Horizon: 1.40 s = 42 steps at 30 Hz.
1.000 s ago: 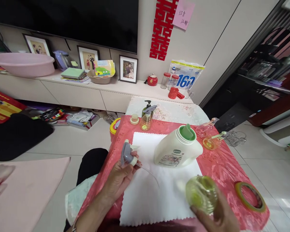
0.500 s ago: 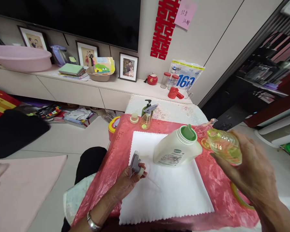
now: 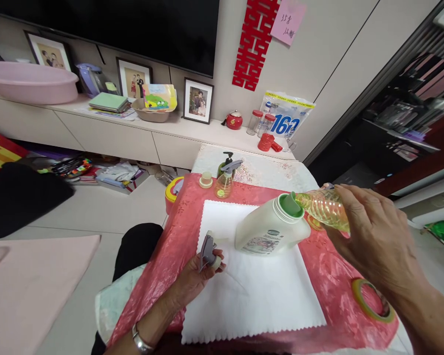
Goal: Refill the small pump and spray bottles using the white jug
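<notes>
Pouring step: right hand [image 3: 373,236] grips small clear bottle [image 3: 323,206] tipped, mouth at white jug [image 3: 270,229] opening mid-table, left hand [image 3: 196,278] pinches spray head [image 3: 207,250] near-left; next likely steady tilt.

We read "160" in large blue digits on the white bag [image 3: 286,118] against the wall; the pink note's [image 3: 287,20] handwriting and the jug's [image 3: 270,231] label stay illegible.
</notes>
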Each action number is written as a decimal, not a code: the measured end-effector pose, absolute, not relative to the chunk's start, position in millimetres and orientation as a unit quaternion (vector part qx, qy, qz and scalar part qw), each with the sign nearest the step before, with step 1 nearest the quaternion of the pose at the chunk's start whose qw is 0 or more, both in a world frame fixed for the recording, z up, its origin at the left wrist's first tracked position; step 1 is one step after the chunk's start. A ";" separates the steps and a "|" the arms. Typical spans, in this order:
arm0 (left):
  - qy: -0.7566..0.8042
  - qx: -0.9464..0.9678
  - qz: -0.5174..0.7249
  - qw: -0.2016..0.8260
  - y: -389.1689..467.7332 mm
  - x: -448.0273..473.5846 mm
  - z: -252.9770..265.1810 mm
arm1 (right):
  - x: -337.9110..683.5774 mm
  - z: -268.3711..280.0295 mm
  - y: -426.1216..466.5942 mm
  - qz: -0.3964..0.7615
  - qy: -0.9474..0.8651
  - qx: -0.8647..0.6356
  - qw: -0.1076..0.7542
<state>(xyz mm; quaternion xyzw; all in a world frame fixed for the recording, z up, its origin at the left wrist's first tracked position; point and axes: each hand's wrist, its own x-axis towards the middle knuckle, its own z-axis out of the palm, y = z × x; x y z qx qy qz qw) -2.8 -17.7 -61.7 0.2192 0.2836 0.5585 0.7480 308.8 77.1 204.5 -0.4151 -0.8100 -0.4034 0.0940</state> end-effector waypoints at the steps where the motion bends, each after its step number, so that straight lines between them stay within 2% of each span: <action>1: 0.283 0.219 0.558 0.749 -17.6 -2.7 -62.1 | 306.9 205.5 76.4 -0.411 -0.806 -0.416 0.091; 23: 0.290 0.220 0.548 0.753 -17.5 -1.8 -57.0 | 290.3 229.7 73.7 -0.455 -0.812 -0.361 0.053; 42: 0.280 0.213 0.552 0.756 -15.7 -0.7 -66.1 | 287.3 233.9 75.9 -0.463 -0.813 -0.347 0.066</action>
